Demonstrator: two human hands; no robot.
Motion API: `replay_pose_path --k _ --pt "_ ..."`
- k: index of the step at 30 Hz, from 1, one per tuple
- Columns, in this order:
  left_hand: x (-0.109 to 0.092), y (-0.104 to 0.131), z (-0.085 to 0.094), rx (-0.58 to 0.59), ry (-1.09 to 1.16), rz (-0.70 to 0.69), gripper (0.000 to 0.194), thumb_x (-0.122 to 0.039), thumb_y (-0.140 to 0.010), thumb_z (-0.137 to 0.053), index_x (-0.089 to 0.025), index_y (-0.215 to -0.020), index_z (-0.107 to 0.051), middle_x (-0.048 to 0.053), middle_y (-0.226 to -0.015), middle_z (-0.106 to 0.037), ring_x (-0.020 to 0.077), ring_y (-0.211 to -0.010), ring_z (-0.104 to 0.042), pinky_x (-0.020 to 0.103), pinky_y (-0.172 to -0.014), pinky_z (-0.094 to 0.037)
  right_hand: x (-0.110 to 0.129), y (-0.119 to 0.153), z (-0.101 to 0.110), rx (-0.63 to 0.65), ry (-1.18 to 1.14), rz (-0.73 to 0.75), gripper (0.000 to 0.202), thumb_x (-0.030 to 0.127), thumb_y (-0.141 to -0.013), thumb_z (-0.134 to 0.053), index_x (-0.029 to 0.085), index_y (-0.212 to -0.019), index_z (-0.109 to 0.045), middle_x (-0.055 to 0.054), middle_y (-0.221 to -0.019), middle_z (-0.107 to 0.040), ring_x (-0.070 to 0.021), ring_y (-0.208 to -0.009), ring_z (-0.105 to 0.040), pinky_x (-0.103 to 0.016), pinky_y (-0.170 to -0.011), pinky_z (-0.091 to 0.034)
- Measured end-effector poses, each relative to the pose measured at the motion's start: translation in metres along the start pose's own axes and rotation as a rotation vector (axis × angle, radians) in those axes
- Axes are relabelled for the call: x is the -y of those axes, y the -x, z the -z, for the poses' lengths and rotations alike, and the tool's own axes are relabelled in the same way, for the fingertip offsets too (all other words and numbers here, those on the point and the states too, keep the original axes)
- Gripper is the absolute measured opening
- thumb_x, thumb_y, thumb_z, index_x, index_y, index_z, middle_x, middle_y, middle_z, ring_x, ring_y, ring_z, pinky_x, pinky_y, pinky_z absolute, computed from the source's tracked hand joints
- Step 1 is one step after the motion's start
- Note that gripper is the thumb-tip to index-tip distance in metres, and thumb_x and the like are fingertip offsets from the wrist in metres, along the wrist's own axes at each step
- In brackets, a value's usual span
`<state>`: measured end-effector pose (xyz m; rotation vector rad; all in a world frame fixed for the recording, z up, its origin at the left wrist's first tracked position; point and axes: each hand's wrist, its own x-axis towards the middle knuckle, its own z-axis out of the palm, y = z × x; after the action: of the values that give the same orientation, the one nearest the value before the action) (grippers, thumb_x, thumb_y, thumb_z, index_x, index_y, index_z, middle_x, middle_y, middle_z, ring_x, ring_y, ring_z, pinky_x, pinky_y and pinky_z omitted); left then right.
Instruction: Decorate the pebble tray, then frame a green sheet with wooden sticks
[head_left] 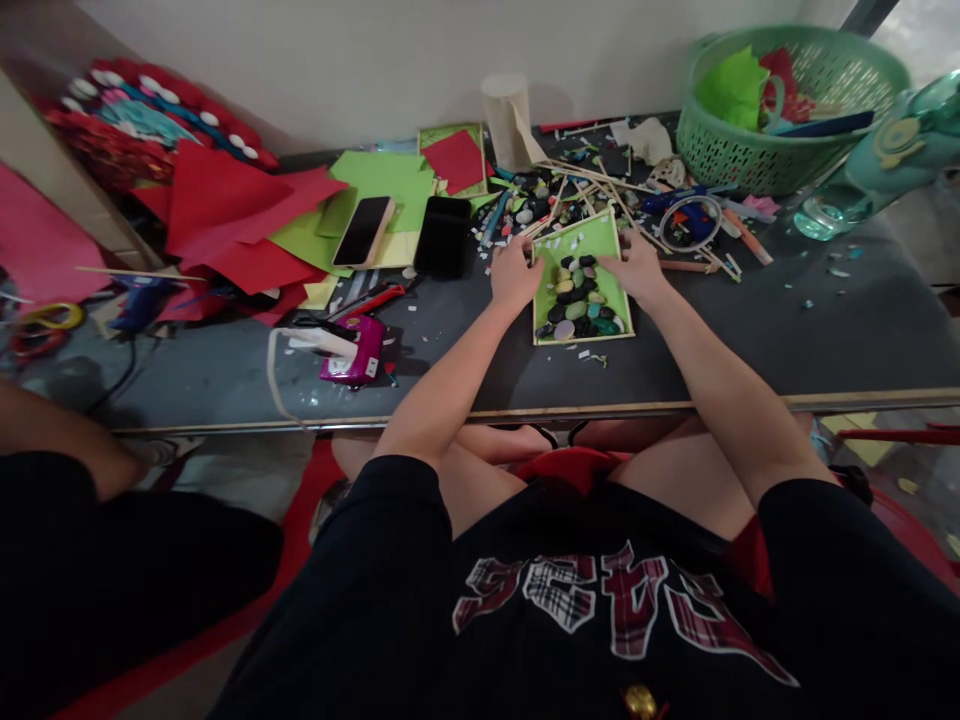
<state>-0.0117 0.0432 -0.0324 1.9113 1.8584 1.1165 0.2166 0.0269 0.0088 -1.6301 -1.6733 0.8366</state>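
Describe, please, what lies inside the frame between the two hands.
Dark, yellowish, green and grey pebbles lie on the green backing, with small white pieces farther up. The backing under the pebbles is hidden.

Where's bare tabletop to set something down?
Best patch: right-front tabletop, bordered by the right forearm, the bottle and the front edge; a few scraps lie towards the bottle. Smaller: front left, between the white cable and the black cord. Crowded: behind the frame, sticks and scraps run to the green basket; coloured paper and phones cover the back left.
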Motion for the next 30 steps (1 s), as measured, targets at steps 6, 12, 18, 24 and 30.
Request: replay_pose_path --k 6,12,18,24,30 --pt "-0.010 0.003 0.012 0.039 0.011 -0.182 0.031 -0.039 -0.098 -0.051 -0.026 -0.122 -0.065 0.013 -0.130 -0.069 0.0324 -0.130 -0.059 0.055 -0.117 -0.045 -0.003 -0.001 0.000 0.043 0.007 0.150 0.032 0.030 -0.086 -0.060 0.015 -0.108 -0.076 -0.012 -0.113 -0.078 -0.0329 -0.106 -0.073 -0.050 -0.095 -0.059" --pt "-0.029 -0.004 0.022 0.398 -0.041 -0.573 0.047 -0.020 -0.099 -0.038 -0.033 -0.139 -0.060 0.004 -0.156 -0.054 0.0232 -0.149 -0.046 0.049 -0.127 -0.035 -0.004 -0.003 0.005 0.055 0.130 0.222 0.037 0.034 -0.088 -0.056 0.018 -0.116 -0.075 -0.010 -0.115 -0.078 -0.0320 -0.107 -0.072 -0.047 -0.095 -0.058" --pt "-0.028 -0.023 0.014 0.588 0.008 -0.707 0.056 -0.009 -0.091 -0.041 -0.032 -0.137 -0.063 0.001 -0.153 -0.058 0.0161 -0.152 -0.043 0.042 -0.128 -0.035 -0.007 -0.005 0.004 0.090 0.199 0.206 0.036 0.031 -0.088 -0.056 0.015 -0.116 -0.074 -0.011 -0.117 -0.078 -0.0322 -0.110 -0.072 -0.045 -0.097 -0.056" --pt "-0.009 -0.036 0.025 0.576 -0.109 -0.631 0.036 -0.016 -0.091 -0.054 -0.029 -0.118 -0.074 0.006 -0.136 -0.070 0.0228 -0.133 -0.063 0.044 -0.120 -0.045 -0.004 -0.005 0.004 0.106 0.200 0.173 0.037 0.027 -0.088 -0.055 0.016 -0.117 -0.075 -0.011 -0.122 -0.076 -0.0320 -0.111 -0.072 -0.045 -0.099 -0.055" --pt "-0.011 -0.034 0.034 0.477 -0.137 -0.478 0.018 -0.018 -0.087 -0.059 -0.021 -0.084 -0.076 0.010 -0.098 -0.078 0.0286 -0.111 -0.071 0.046 -0.110 -0.051 -0.009 -0.010 0.003 0.077 0.222 0.224 0.033 0.027 -0.088 -0.057 0.015 -0.112 -0.076 -0.012 -0.119 -0.077 -0.0335 -0.112 -0.071 -0.047 -0.100 -0.055"
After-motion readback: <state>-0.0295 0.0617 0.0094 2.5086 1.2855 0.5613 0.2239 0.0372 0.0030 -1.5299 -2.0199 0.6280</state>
